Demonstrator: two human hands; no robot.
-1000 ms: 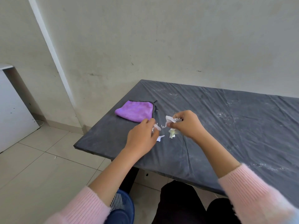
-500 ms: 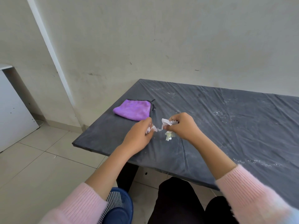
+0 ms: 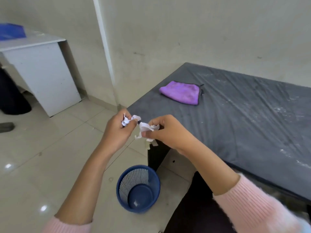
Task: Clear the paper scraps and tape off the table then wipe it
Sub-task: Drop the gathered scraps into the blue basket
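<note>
While gripped off the table corner, above the floor, split in two bunches: paper scraps (image 3: pixel 148 129), white & crumpled, one bunch per hand. Probably very light, soft, easy to crush; no fear of breaking, but easy to drop small bits. Better to squeeze as one tight ball in the fist, not to pinch by a loose corner. Hanging below the right bunch: pale yellowish strip, maybe tape (image 3: pixel 147 145); if so, sticky & likely to cling to fingers at release, so needs a shake or a rub off.

As for left hand (image 3: pixel 117 132): fingers curled round its bunch, thumb on top. As for right hand (image 3: pixel 168 132): pinches its bunch btw. thumb & fingers, rest curled.

Lower in view, on the floor: blue bin (image 3: pixel 138 189), just beside the table leg. Then the table (image 3: pixel 244 132) w/ dark wrinkled cover & white dusty marks; on it, purple cloth (image 3: pixel 180 92), folded, near the far left corner, untouched.

Hard to tell: count of scraps per bunch, any thin link btw. the two bunches, any more scraps on the table part cut off at right. At far left, white desk (image 3: pixel 42 73); dark shape under it, not possible to identify.
</note>
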